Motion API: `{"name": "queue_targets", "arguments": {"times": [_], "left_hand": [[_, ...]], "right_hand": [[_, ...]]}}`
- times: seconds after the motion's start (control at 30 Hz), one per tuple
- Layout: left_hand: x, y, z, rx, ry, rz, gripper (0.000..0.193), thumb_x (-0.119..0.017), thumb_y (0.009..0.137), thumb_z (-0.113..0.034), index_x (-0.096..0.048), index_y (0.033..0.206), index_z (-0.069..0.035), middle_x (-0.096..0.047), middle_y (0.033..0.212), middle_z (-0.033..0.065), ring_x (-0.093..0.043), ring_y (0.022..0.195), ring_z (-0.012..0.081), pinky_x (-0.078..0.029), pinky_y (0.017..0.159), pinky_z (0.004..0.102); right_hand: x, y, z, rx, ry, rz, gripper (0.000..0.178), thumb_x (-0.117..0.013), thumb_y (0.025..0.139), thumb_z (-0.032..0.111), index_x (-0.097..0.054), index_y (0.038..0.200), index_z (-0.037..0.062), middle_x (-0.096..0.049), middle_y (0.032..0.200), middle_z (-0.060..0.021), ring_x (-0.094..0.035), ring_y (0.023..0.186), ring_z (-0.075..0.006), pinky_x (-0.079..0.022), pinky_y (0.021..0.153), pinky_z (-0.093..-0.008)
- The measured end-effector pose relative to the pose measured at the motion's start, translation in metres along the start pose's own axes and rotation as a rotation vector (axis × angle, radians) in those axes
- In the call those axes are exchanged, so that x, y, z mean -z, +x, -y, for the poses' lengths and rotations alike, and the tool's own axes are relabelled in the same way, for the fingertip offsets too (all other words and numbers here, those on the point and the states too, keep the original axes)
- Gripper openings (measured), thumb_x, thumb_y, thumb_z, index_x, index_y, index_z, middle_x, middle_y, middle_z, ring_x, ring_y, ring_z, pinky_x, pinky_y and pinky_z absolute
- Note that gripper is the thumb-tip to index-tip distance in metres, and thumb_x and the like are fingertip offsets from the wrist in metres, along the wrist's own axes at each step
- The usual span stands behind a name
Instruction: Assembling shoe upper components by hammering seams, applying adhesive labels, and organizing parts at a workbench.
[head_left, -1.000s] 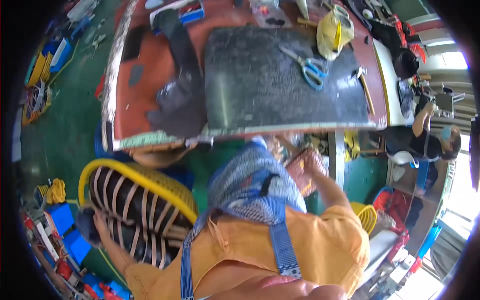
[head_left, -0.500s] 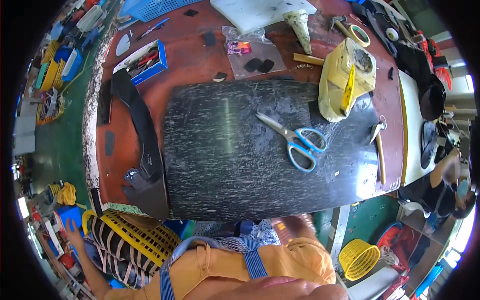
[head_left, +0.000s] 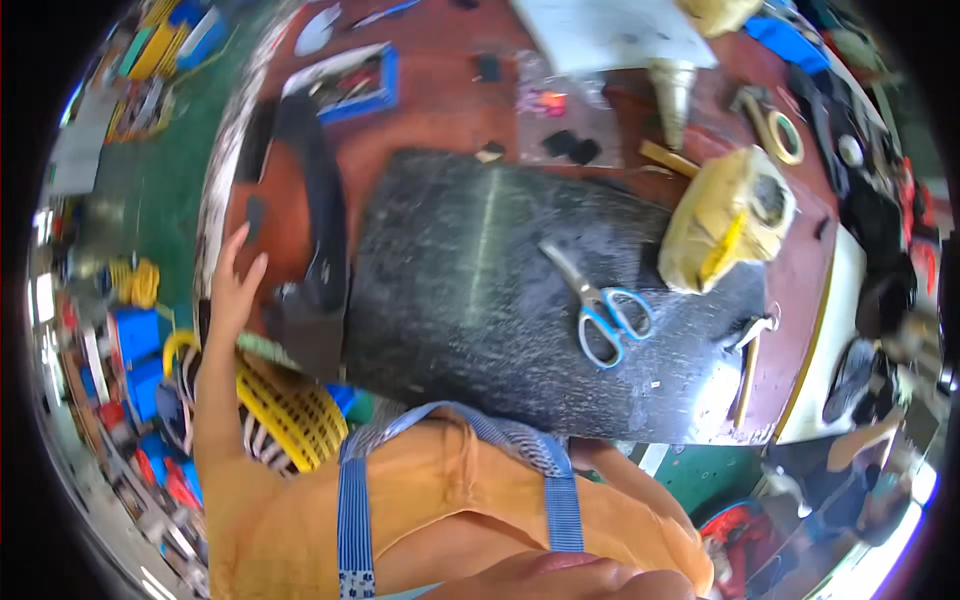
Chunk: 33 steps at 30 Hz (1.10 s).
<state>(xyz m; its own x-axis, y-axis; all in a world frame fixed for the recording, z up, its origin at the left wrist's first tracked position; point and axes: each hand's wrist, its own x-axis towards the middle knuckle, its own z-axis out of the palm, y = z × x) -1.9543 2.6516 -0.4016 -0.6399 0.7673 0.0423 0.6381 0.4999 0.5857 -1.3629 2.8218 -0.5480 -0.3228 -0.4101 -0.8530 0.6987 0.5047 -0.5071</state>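
My left hand (head_left: 236,285) is raised at the table's left edge, its fingers spread and holding nothing. Closest to it are a small grey patch (head_left: 255,214) on the red tabletop and a long black curved strip (head_left: 325,225). My right forearm (head_left: 635,485) bends in at the table's front edge, where the fingers are hidden. Scissors with blue-rimmed handles (head_left: 612,322) lie on the dark speckled slab (head_left: 430,290), untouched by either hand.
A yellow container (head_left: 705,215) stands on the slab's far right corner, and a hammer (head_left: 748,375) lies to its right. Beyond are a blue tool box (head_left: 388,80) and a white board (head_left: 610,35). A yellow basket (head_left: 290,410) stands lower left; another person (head_left: 850,480) is at right.
My left hand has risen from beside the yellow basket to the table's left edge. My right hand has slipped further out of sight at the front edge. The whole view has shifted and turned.
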Motion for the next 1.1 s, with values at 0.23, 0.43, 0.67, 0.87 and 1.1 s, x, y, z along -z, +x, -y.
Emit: {"name": "queue_targets", "arguments": {"times": [0.23,0.43,0.67,0.87,1.1], "left_hand": [[-0.022,-0.005,-0.001,-0.018,-0.154,-0.066,0.052,-0.068,0.094,-0.022,-0.051,0.141,-0.008,-0.056,0.139,0.0097,-0.056,0.121,0.0223,-0.045,0.103,0.0383],[-0.039,-0.037,0.012,-0.006,-0.267,0.004,0.045,-0.062,0.094,-0.008,-0.054,0.138,-0.006,-0.063,0.124,0.0057,-0.058,0.112,0.0145,-0.046,0.101,0.0312],[-0.056,-0.043,0.035,-0.092,-0.328,0.147,0.055,-0.064,0.085,-0.001,-0.052,0.139,-0.001,-0.061,0.132,0.0146,-0.058,0.123,0.0221,-0.046,0.104,0.0331],[-0.057,-0.026,0.015,-0.321,-0.279,0.314,0.046,-0.066,0.085,0.0,-0.062,0.13,-0.004,-0.065,0.126,0.0066,-0.058,0.118,0.0164,-0.043,0.106,0.0335],[-0.063,-0.057,-0.134,-0.262,-0.853,0.395,0.05,-0.066,0.088,-0.008,-0.056,0.137,-0.006,-0.063,0.124,0.0063,-0.062,0.11,0.0153,-0.048,0.101,0.0312]], "right_hand": [[0.015,-0.135,0.056,0.58,0.358,-1.202,0.015,-0.059,0.093,0.009,-0.062,0.082,-0.0014,-0.064,0.08,-0.0168,-0.061,0.071,-0.0375,-0.05,0.066,-0.0422],[0.108,-0.085,0.036,0.07,-0.564,-1.821,0.035,-0.061,0.094,0.007,-0.057,0.129,0.0017,-0.059,0.114,-0.0191,-0.057,0.108,-0.0375,-0.045,0.096,-0.0457],[0.12,-0.072,0.008,0.011,-0.661,-1.887,0.045,-0.065,0.088,0.002,-0.055,0.132,0.0051,-0.054,0.116,-0.0201,-0.053,0.11,-0.0382,-0.044,0.096,-0.0476],[0.076,-0.085,0.016,0.273,-0.565,-1.894,0.045,-0.064,0.085,-0.007,-0.058,0.129,0.0031,-0.054,0.121,-0.0194,-0.056,0.109,-0.0365,-0.046,0.095,-0.0417],[0.011,-0.098,-0.085,0.033,-0.293,-2.316,0.032,-0.061,0.095,0.004,-0.063,0.127,0.0031,-0.055,0.125,-0.017,-0.057,0.113,-0.0325,-0.046,0.097,-0.0423]]}}
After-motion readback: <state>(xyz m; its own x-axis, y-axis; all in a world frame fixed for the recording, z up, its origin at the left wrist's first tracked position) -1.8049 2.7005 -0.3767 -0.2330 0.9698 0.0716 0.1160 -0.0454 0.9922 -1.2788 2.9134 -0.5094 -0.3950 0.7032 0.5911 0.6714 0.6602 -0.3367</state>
